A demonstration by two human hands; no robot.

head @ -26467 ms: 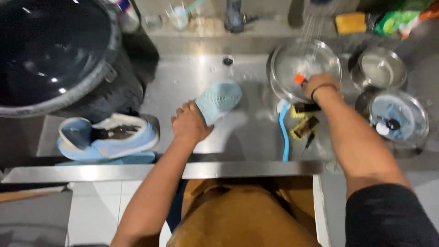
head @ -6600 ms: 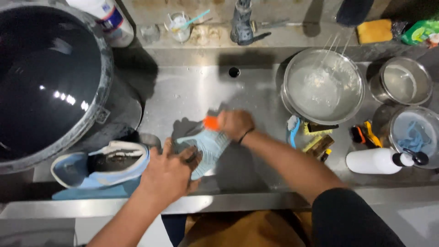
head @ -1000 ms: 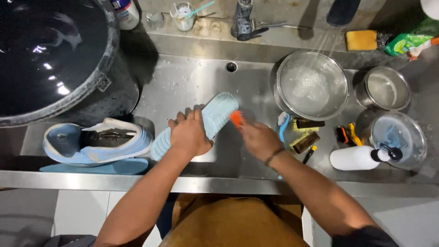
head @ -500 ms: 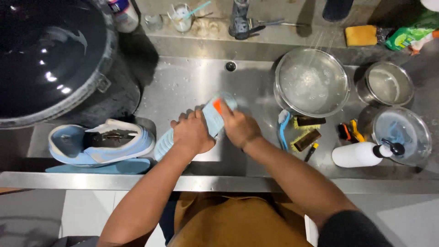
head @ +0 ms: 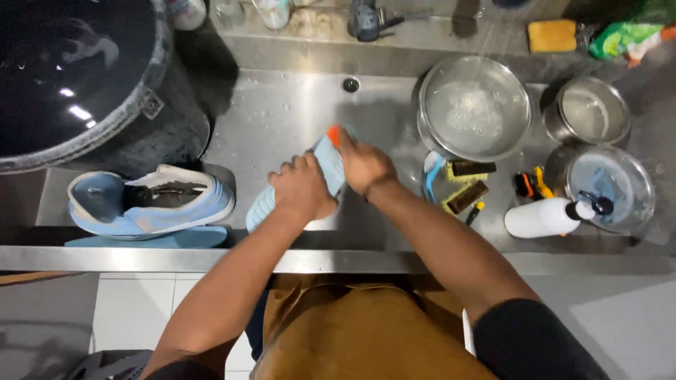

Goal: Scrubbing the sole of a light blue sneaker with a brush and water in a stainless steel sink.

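Shoe [head: 151,204] left of hands, bowl [head: 473,109] right, bucket [head: 77,77] behind shoe, brushes [head: 461,186] before bowl

Right hand [head: 362,165] with orange brush [head: 334,134] has moved up the shoe [head: 325,163]

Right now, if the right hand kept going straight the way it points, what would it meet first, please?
Probably the sink's back wall: the right hand points up-left over the light-blue shoe, and the sink floor beyond looks free apart from the small drain hole.
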